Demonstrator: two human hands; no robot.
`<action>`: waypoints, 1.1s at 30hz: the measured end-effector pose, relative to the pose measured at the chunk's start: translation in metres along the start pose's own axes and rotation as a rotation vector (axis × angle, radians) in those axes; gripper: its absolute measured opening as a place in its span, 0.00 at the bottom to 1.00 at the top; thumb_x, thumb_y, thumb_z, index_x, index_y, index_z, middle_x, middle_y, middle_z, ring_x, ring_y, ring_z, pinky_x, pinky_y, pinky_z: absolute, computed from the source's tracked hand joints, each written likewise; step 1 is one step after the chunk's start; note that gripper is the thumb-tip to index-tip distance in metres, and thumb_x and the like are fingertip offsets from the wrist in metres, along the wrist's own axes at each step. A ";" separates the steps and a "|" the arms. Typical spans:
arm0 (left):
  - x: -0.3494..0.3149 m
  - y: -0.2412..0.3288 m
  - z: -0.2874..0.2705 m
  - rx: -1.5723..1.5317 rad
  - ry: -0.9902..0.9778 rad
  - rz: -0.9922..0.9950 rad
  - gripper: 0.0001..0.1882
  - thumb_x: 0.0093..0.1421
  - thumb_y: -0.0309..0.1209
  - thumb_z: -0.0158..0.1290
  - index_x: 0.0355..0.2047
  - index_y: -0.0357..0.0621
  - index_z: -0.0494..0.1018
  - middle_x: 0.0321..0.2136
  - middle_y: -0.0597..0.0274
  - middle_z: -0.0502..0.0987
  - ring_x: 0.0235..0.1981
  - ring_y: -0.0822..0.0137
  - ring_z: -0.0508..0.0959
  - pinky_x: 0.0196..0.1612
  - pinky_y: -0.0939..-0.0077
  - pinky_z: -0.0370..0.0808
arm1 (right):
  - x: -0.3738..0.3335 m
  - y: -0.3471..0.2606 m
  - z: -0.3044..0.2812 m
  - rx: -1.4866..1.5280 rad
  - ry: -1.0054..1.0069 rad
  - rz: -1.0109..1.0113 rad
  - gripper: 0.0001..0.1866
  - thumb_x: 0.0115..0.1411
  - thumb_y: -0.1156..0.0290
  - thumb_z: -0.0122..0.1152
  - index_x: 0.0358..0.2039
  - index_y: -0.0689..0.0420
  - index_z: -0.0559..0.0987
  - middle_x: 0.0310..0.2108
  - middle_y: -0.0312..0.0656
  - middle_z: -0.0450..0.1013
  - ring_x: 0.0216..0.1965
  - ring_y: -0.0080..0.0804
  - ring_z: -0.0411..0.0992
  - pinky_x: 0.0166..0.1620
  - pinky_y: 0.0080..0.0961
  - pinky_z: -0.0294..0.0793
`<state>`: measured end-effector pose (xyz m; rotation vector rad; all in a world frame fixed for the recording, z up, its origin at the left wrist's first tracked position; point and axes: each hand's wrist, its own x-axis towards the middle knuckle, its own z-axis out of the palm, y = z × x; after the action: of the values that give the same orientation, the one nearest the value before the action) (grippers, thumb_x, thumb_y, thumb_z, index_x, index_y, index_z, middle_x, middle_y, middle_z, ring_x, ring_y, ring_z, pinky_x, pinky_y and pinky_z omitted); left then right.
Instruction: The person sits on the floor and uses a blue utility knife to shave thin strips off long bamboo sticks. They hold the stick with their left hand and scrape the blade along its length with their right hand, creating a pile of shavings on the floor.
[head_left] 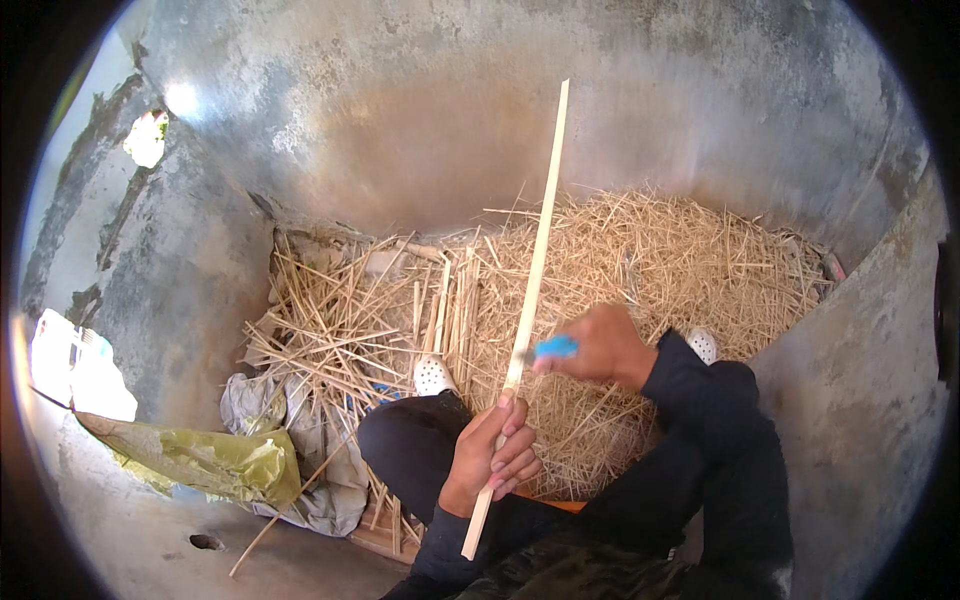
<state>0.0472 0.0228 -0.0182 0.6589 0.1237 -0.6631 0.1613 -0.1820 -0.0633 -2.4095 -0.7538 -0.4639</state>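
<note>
My left hand [491, 452] is wrapped round the lower part of a long, pale bamboo strip [545, 222]. The strip slants upward and away from me, its short lower end sticking out below my fist. In my right hand [604, 345], smeared a little by motion, is a small blue-handled knife [556, 347]. Its greyish blade is blurred and meets or nearly meets the strip just above my left hand; exact contact I cannot tell.
Thin shavings [690, 270] heap over the floor ahead and to the right. Loose strips [340, 320] pile up at the left, beside a yellow-green plastic sheet [230, 465] and grey sacking [320, 490]. Concrete walls [450, 130] close in around. My feet wear white perforated clogs [433, 376].
</note>
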 end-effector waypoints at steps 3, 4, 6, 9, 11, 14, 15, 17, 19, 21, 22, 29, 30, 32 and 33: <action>0.004 0.000 0.003 -0.021 0.004 -0.028 0.19 0.71 0.42 0.30 0.23 0.51 0.58 0.05 0.75 0.56 0.01 0.79 0.55 0.05 0.84 0.52 | -0.008 -0.003 -0.001 -0.035 -0.028 0.001 0.36 0.51 0.28 0.50 0.12 0.52 0.76 0.07 0.42 0.63 0.10 0.38 0.65 0.18 0.34 0.64; -0.002 -0.002 0.003 -0.004 0.006 -0.036 0.19 0.71 0.42 0.31 0.23 0.51 0.57 0.06 0.74 0.55 0.01 0.78 0.54 0.06 0.84 0.52 | -0.005 0.003 0.003 -0.014 -0.009 0.040 0.37 0.51 0.28 0.50 0.12 0.52 0.75 0.07 0.42 0.63 0.10 0.39 0.65 0.18 0.34 0.64; -0.004 -0.002 0.007 0.034 -0.027 -0.048 0.19 0.71 0.43 0.33 0.23 0.50 0.57 0.06 0.74 0.53 0.02 0.78 0.52 0.08 0.85 0.51 | 0.008 0.020 0.000 -0.006 0.045 0.114 0.37 0.52 0.28 0.50 0.11 0.52 0.74 0.07 0.42 0.63 0.10 0.40 0.65 0.18 0.35 0.64; 0.000 0.001 0.003 -0.025 -0.064 -0.059 0.19 0.71 0.44 0.33 0.24 0.51 0.57 0.06 0.74 0.54 0.02 0.78 0.51 0.10 0.84 0.52 | -0.010 -0.004 0.001 0.090 0.026 0.008 0.38 0.53 0.28 0.47 0.10 0.53 0.73 0.07 0.42 0.63 0.10 0.41 0.65 0.18 0.36 0.64; 0.005 0.002 0.003 0.006 -0.063 -0.037 0.19 0.71 0.45 0.33 0.24 0.50 0.57 0.06 0.73 0.54 0.03 0.77 0.52 0.11 0.84 0.52 | -0.016 -0.010 -0.003 0.009 -0.053 -0.062 0.40 0.54 0.27 0.44 0.10 0.54 0.73 0.07 0.43 0.64 0.11 0.41 0.66 0.18 0.36 0.64; -0.005 -0.003 0.005 0.164 0.035 0.020 0.19 0.71 0.45 0.34 0.24 0.50 0.58 0.07 0.73 0.55 0.03 0.77 0.53 0.11 0.84 0.53 | 0.009 0.019 0.000 -0.011 -0.018 0.209 0.39 0.52 0.26 0.46 0.10 0.53 0.74 0.07 0.42 0.64 0.11 0.41 0.67 0.18 0.35 0.64; -0.006 -0.006 0.008 0.232 0.043 0.041 0.19 0.70 0.45 0.34 0.24 0.50 0.58 0.07 0.73 0.55 0.03 0.77 0.53 0.11 0.84 0.52 | 0.014 0.021 -0.011 -0.006 -0.010 0.223 0.39 0.52 0.26 0.45 0.11 0.53 0.75 0.07 0.42 0.65 0.12 0.41 0.67 0.18 0.35 0.64; -0.002 -0.007 0.016 0.318 0.092 0.079 0.20 0.70 0.45 0.37 0.24 0.48 0.58 0.07 0.72 0.54 0.04 0.77 0.53 0.11 0.84 0.53 | -0.008 -0.003 -0.001 0.064 -0.049 0.071 0.42 0.51 0.24 0.42 0.10 0.54 0.75 0.07 0.43 0.65 0.11 0.40 0.69 0.18 0.37 0.66; 0.000 -0.008 0.014 0.404 0.100 0.115 0.20 0.69 0.46 0.37 0.24 0.47 0.58 0.07 0.72 0.54 0.04 0.77 0.52 0.11 0.84 0.53 | -0.018 -0.018 0.003 0.074 -0.104 -0.023 0.44 0.51 0.23 0.40 0.11 0.55 0.77 0.07 0.45 0.65 0.13 0.40 0.70 0.20 0.37 0.68; -0.001 -0.009 0.012 0.495 0.102 0.133 0.20 0.70 0.46 0.36 0.24 0.47 0.58 0.08 0.71 0.55 0.05 0.77 0.53 0.11 0.84 0.54 | -0.007 -0.001 0.003 -0.029 -0.016 0.039 0.39 0.52 0.26 0.44 0.12 0.52 0.77 0.08 0.43 0.66 0.12 0.40 0.68 0.18 0.35 0.65; -0.009 -0.010 0.011 0.535 0.110 0.130 0.20 0.70 0.45 0.35 0.24 0.47 0.58 0.08 0.70 0.55 0.05 0.77 0.53 0.11 0.84 0.55 | 0.000 0.005 0.005 -0.061 0.015 0.070 0.37 0.52 0.27 0.46 0.13 0.50 0.78 0.08 0.42 0.66 0.11 0.40 0.66 0.18 0.34 0.63; -0.011 -0.014 0.007 0.576 0.099 0.091 0.21 0.69 0.47 0.38 0.24 0.47 0.57 0.08 0.70 0.55 0.06 0.76 0.53 0.11 0.84 0.54 | -0.005 -0.001 -0.006 -0.083 0.015 0.025 0.36 0.54 0.27 0.43 0.17 0.48 0.80 0.07 0.38 0.62 0.09 0.34 0.63 0.15 0.33 0.60; -0.015 -0.016 0.008 0.593 0.107 0.082 0.21 0.69 0.47 0.38 0.24 0.47 0.57 0.08 0.70 0.55 0.06 0.76 0.53 0.11 0.84 0.55 | -0.005 0.002 -0.002 -0.118 0.038 0.038 0.36 0.54 0.27 0.43 0.17 0.47 0.81 0.07 0.38 0.63 0.09 0.34 0.62 0.15 0.33 0.60; -0.024 -0.023 0.015 0.622 0.130 0.070 0.21 0.69 0.47 0.37 0.24 0.47 0.57 0.08 0.70 0.55 0.06 0.76 0.54 0.12 0.83 0.55 | 0.007 0.032 0.008 -0.041 -0.016 0.165 0.39 0.53 0.26 0.42 0.14 0.50 0.79 0.06 0.37 0.62 0.09 0.34 0.62 0.15 0.34 0.60; -0.023 -0.021 0.010 0.645 0.098 0.067 0.21 0.69 0.47 0.37 0.24 0.47 0.58 0.08 0.70 0.55 0.05 0.76 0.54 0.14 0.83 0.57 | 0.012 0.035 0.000 -0.034 -0.031 0.217 0.39 0.53 0.25 0.42 0.13 0.50 0.78 0.06 0.37 0.62 0.09 0.34 0.62 0.15 0.34 0.60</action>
<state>0.0156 0.0160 -0.0141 1.3109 -0.0271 -0.6051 0.1919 -0.2010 -0.0727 -2.4999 -0.4925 -0.3555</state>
